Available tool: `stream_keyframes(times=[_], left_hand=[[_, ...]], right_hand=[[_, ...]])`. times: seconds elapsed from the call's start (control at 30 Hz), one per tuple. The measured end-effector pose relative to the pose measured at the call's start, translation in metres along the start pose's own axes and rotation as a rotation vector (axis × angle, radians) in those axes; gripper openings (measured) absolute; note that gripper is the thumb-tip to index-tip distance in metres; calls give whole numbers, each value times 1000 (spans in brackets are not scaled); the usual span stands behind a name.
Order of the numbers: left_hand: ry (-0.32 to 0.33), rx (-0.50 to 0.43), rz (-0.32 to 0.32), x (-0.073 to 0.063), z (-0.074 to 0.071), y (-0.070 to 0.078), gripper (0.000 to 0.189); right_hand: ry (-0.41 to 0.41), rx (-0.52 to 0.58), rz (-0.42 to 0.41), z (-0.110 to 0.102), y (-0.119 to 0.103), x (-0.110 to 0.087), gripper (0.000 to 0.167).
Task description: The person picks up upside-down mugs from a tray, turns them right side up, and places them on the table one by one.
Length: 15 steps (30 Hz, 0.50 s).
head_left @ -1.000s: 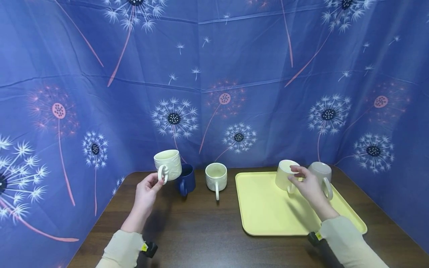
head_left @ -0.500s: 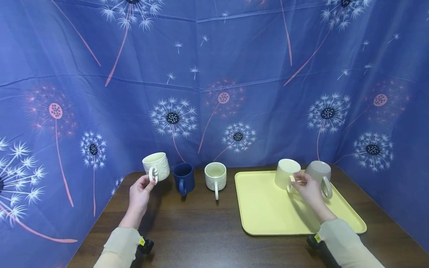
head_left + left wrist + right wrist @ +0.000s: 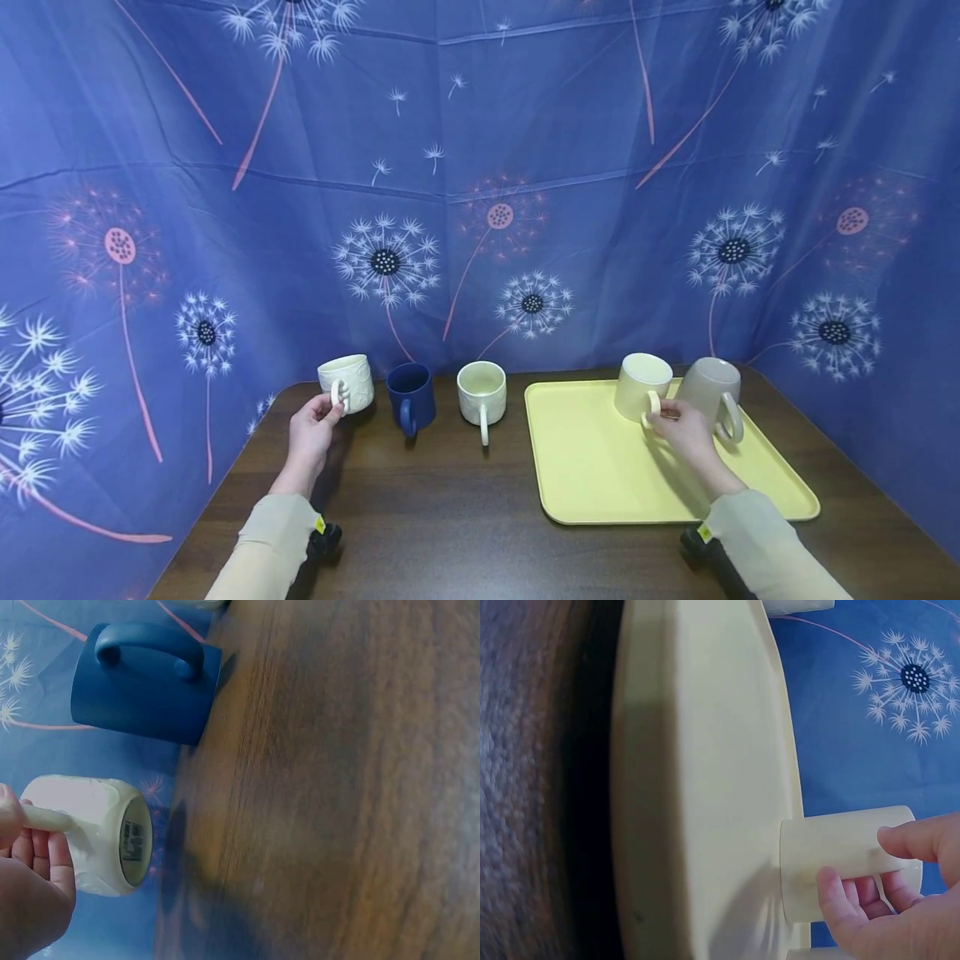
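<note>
My left hand (image 3: 311, 433) pinches the handle of a white embossed mug (image 3: 352, 382) at the table's back left. The mug's underside, with a printed label, faces the left wrist camera, and a gap shows between it and the table. Over on the yellow tray (image 3: 585, 467), my right hand (image 3: 686, 429) has thumb and fingers at the handle of a cream mug (image 3: 832, 840), pinching it. That mug stands on the tray, seemingly upside down. The handle is partly hidden by the fingers in the right wrist view.
A dark blue mug (image 3: 411, 398) stands just right of the white one. Another white embossed mug (image 3: 482, 393) is upright farther right. Close to my right hand, a grey mug (image 3: 711, 392) sits on the tray, apparently upside down. A blue patterned cloth (image 3: 480, 167) hangs behind the table.
The white mug has moved left, away from in front of the blue mug, and come down toward the table. My right hand has closed in on the cream mug's handle.
</note>
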<state>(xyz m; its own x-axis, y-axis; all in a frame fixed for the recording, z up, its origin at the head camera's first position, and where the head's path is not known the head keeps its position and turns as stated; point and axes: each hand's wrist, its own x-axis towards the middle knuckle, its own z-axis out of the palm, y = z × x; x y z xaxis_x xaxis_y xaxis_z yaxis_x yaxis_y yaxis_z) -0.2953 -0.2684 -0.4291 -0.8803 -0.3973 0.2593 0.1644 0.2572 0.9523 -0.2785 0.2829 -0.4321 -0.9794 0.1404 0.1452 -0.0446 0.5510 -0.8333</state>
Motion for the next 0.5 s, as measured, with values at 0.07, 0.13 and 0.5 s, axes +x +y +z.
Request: stream_keyframes(times=[0.07,0.13,0.5], left_hand=[[2,5,-7,0,1,0,20],[1,15,-15,2,2,-2,20],[-31,23,62,0,-3,-13,15]], right_hand=[[-13,-4,9,0,0,0,45],[-19,-7,15,0,1,0,44],[-11,-7,7,1,5,1,37]])
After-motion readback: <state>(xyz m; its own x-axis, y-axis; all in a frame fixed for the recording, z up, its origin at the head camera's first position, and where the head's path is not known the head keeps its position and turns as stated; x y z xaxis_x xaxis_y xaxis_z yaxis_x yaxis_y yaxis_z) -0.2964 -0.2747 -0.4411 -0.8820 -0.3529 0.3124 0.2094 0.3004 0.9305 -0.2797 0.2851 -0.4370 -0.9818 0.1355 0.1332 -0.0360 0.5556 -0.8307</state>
